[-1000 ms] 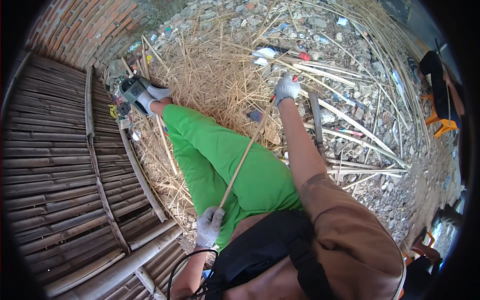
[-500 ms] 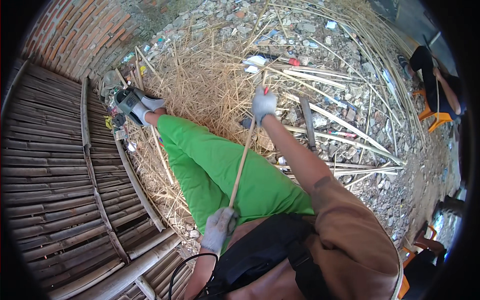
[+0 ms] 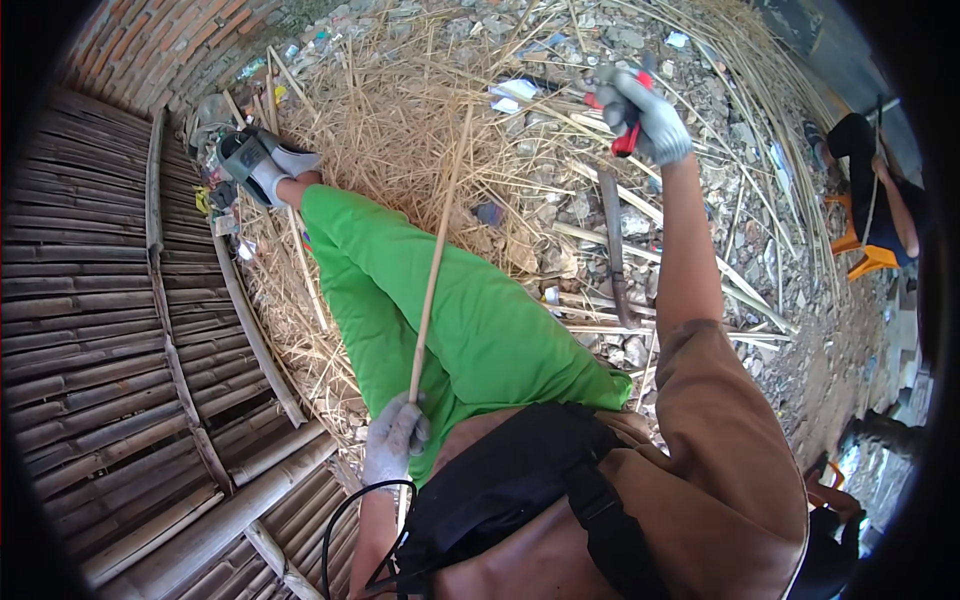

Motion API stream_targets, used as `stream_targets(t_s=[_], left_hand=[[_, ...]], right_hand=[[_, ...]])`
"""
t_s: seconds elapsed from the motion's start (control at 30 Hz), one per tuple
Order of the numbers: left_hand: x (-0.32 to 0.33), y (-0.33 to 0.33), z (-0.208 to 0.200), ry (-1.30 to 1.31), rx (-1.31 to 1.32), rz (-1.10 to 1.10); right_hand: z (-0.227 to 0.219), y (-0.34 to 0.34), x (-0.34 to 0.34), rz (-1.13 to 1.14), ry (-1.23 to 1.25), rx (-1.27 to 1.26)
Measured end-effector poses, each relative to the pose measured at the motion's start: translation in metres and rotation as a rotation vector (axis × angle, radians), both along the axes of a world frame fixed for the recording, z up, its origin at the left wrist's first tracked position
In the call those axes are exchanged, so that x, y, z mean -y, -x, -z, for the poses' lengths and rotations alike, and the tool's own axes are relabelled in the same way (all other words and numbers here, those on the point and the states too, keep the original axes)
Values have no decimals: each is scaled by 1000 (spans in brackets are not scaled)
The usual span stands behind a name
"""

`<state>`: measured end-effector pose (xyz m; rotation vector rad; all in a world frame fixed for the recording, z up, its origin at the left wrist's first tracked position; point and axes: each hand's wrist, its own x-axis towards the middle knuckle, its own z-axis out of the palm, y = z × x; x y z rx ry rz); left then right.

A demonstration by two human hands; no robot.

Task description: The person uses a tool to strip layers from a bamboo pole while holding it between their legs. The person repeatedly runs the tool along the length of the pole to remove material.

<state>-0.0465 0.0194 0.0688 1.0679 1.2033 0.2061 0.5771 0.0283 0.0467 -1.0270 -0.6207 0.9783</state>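
left hand [image 3: 392, 445], right hand [image 3: 660, 125]: pale grey fabric gloves. top [image 3: 725, 430]: brown, sleeved, pale line down outer edge. trousers [image 3: 480, 320]: bright green, loose, creased. bag [image 3: 500, 475]: black, at waist; black strap [image 3: 620, 525] with buckle [image 3: 592, 490]. thin black cable [image 3: 333, 522] loops past bag's left edge. socks [image 3: 264, 182]: pale grey. sandals [image 3: 242, 155]: dark, broad band.

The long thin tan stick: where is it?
Left of centre in the head view, the stick crosses the green trousers, held by the grey-gloved left hand.
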Motion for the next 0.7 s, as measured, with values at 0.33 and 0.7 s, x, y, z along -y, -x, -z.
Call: stream_targets(t_s=[0.33,0.7], left_hand=[[-19,-50,2,-18,38,107],[-17,-65,10,18,215,9]], right_hand=[[198,73,90,-117,1030,723],[95,197,19,-259,632,620]])
